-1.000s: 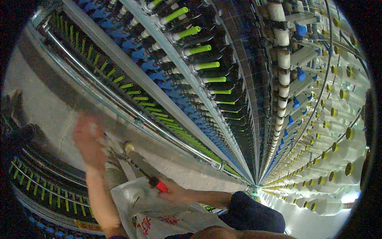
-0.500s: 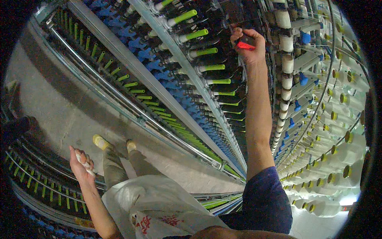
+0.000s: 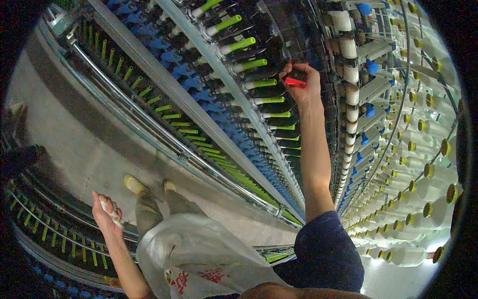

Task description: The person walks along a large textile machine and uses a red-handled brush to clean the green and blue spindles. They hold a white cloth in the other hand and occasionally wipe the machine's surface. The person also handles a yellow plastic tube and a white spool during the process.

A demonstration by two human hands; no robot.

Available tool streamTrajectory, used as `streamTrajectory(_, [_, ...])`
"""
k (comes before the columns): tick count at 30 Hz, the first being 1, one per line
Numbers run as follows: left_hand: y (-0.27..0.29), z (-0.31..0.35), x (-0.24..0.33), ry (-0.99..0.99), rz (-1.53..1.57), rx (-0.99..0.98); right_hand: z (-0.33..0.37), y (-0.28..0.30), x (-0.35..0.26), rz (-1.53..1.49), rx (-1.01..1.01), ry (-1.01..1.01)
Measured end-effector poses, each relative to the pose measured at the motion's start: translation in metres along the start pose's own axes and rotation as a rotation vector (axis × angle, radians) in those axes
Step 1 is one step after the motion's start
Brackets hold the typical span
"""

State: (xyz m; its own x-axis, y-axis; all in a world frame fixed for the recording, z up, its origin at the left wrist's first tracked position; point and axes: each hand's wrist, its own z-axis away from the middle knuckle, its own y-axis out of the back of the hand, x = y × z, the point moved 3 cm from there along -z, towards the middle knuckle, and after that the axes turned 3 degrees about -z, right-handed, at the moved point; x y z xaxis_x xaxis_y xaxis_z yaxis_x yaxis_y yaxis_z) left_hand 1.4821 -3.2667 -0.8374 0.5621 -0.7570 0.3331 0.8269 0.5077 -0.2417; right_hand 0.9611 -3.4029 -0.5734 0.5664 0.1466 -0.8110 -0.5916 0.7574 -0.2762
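Note:
My right hand [image 3: 309, 89] reaches out over the spinning machine, its fingers curled round a small red tool [image 3: 296, 82]. Its working end is too small to make out. The fingertips are beside the dark drafting section, just right of a row of yellow-green bobbin tubes [image 3: 260, 84]. Down at the left, my left hand [image 3: 103, 218] is held low above the aisle, closed on a wad of white fibre [image 3: 111, 211], the thumb pointing up.
White rollers [image 3: 351, 94] run along the machine to the right of my right arm. Farther right hang several white roving bobbins [image 3: 432, 187] with yellow-brown ends. A metal rail [image 3: 149, 119] borders the grey aisle floor [image 3: 94, 144]. Another machine [image 3: 64, 239] stands at lower left.
My right hand, with the red tool, has come nearer along the row of tubes and slightly left. The left hand still holds the white fibre, and the whole view has shifted a little.

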Motion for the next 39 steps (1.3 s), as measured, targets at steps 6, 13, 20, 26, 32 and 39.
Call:
streamTrajectory(6, [-0.028, 0.011, 0.038, -0.06, -0.111, -0.113, 0.117, 0.01, 0.125, 0.371, 0.054, 0.316])
streamTrajectory(13, [-0.112, 0.029, 0.101, -0.282, 0.151, -0.352, 0.268, 0.0, 0.323, 1.017, -0.624, -0.238])
streamTrajectory(20, [-0.091, -0.056, 0.292, -0.508, -0.066, -0.197, 0.187, -0.127, 0.319, 1.083, -1.096, -0.223])
streamTrajectory(26, [-0.115, -0.084, 0.355, -0.403, -0.007, -0.103, 0.151, -0.232, 0.345, 1.1, -0.963, -0.272])
streamTrajectory(32, [-0.047, -0.14, 0.47, -0.597, 0.376, 0.092, 0.083, -0.308, 0.248, 0.747, -0.501, -0.343])
streamTrajectory(39, [-0.057, -0.176, 0.459, -0.228, 0.284, -0.193, -0.124, -0.481, 0.106, -0.035, -0.314, -0.016])
